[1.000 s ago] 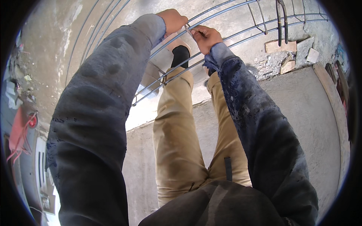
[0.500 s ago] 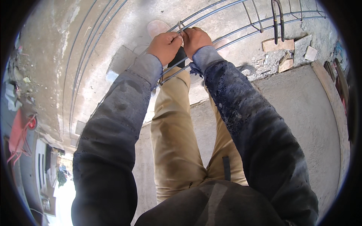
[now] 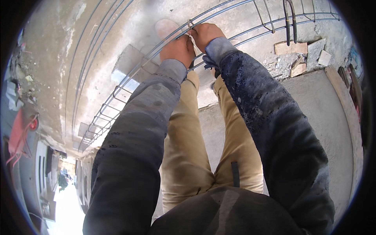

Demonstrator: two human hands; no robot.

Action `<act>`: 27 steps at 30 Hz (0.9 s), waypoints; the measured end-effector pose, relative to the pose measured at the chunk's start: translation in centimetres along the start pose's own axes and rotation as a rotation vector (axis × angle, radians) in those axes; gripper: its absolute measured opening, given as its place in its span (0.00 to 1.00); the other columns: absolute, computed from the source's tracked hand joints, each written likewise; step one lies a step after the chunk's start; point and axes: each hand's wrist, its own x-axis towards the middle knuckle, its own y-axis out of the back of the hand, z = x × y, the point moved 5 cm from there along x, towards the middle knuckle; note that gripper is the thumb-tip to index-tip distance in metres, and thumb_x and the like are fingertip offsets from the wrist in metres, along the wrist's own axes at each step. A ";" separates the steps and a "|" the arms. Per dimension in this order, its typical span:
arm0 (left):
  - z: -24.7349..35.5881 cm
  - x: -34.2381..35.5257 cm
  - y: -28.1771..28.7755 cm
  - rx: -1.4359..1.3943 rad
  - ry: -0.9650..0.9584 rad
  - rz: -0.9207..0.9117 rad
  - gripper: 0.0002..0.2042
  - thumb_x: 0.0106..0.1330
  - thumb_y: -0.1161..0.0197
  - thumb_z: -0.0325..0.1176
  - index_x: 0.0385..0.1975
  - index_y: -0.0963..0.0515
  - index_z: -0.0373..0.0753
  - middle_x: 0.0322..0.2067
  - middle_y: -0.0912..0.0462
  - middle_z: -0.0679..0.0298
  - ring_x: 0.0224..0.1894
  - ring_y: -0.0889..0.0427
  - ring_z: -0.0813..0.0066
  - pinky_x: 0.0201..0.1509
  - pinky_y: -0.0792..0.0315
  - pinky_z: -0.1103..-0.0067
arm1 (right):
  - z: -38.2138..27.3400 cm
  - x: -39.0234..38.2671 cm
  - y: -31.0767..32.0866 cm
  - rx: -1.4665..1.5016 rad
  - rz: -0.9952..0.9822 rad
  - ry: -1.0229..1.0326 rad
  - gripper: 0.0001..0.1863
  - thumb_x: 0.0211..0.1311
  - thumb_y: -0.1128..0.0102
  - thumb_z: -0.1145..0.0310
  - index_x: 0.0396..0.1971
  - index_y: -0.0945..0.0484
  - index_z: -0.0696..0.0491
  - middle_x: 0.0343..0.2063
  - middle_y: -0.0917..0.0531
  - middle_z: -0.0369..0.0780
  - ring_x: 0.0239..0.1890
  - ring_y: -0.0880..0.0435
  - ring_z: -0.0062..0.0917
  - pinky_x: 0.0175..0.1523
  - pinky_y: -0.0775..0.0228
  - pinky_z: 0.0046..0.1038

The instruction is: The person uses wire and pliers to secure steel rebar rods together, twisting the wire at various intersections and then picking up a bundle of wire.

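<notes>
- Currently, the bare right hand [image 3: 205,36] sits at the near side of a long cage of blue-grey steel rods [image 3: 219,14], its fingers narrowed to a pinch at a thin bent metal loop [image 3: 188,23].
- That loop stands at the upper pair of rods, between and just beyond the two hands.
- The bare left hand [image 3: 177,50] is just beside the right, lower and nearer the body; its fingers are curled, but I cannot tell whether they hold anything.
- A black two-legged metal tool [image 3: 294,31] hangs across the cage toward the right.
- Three loose thin steel rods curve over the stained concrete floor at left.
- Under the cage lies a flat grey square slab [image 3: 131,58]; broken tan tile pieces [image 3: 290,48] lie at upper right, near a long pale wooden board [image 3: 344,105].
- At far left stands a red metal wheelbarrow [image 3: 17,135].
- A pale streak marks the dark shirt front [image 3: 225,203]; perhaps print, perhaps dirt, too unclear to say.
</notes>
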 end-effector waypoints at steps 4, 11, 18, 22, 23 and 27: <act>-0.1 1.2 3.7 -0.170 0.020 0.049 0.11 0.59 0.49 0.38 0.34 0.24 0.41 0.21 0.21 0.58 0.24 0.21 0.60 0.28 0.28 0.68 | 0.2 -0.5 0.1 0.012 -0.011 0.004 0.15 0.58 0.50 0.60 0.29 0.20 0.57 0.30 0.19 0.47 0.36 0.20 0.39 0.43 0.28 0.37; -3.5 6.0 -0.1 -0.421 0.445 -0.759 0.12 0.59 0.49 0.40 0.25 0.24 0.40 0.24 0.21 0.66 0.23 0.26 0.79 0.23 0.34 0.80 | -1.1 -1.2 -0.2 -0.087 0.116 0.048 0.10 0.53 0.49 0.68 0.31 0.21 0.54 0.31 0.19 0.45 0.36 0.19 0.36 0.42 0.27 0.32; -2.3 5.9 -0.4 -0.772 0.570 -1.028 0.08 0.59 0.48 0.38 0.24 0.24 0.43 0.21 0.24 0.71 0.22 0.28 0.86 0.23 0.36 0.86 | -0.2 -0.9 -1.1 0.014 0.189 0.119 0.12 0.59 0.51 0.63 0.29 0.23 0.56 0.26 0.21 0.47 0.31 0.21 0.41 0.38 0.29 0.37; -3.7 6.5 -1.9 -0.763 0.616 -0.901 0.09 0.60 0.48 0.38 0.24 0.24 0.42 0.20 0.25 0.71 0.22 0.28 0.85 0.25 0.34 0.86 | 0.3 -0.7 -1.1 0.061 0.149 0.113 0.12 0.59 0.52 0.63 0.31 0.23 0.56 0.27 0.21 0.48 0.32 0.22 0.41 0.39 0.30 0.37; -3.8 6.6 -1.9 -0.764 0.616 -0.857 0.09 0.60 0.47 0.38 0.24 0.24 0.42 0.19 0.25 0.71 0.22 0.29 0.85 0.25 0.33 0.86 | 0.3 -0.8 -1.1 0.077 0.140 0.116 0.12 0.59 0.52 0.63 0.31 0.23 0.56 0.27 0.21 0.48 0.32 0.22 0.41 0.39 0.30 0.38; -5.4 7.9 -3.0 -0.582 0.384 -0.513 0.09 0.59 0.43 0.35 0.27 0.21 0.37 0.22 0.22 0.68 0.24 0.26 0.81 0.27 0.32 0.82 | -0.1 -0.8 -0.8 0.101 0.099 0.130 0.12 0.59 0.52 0.64 0.32 0.23 0.57 0.28 0.21 0.49 0.33 0.22 0.43 0.40 0.31 0.38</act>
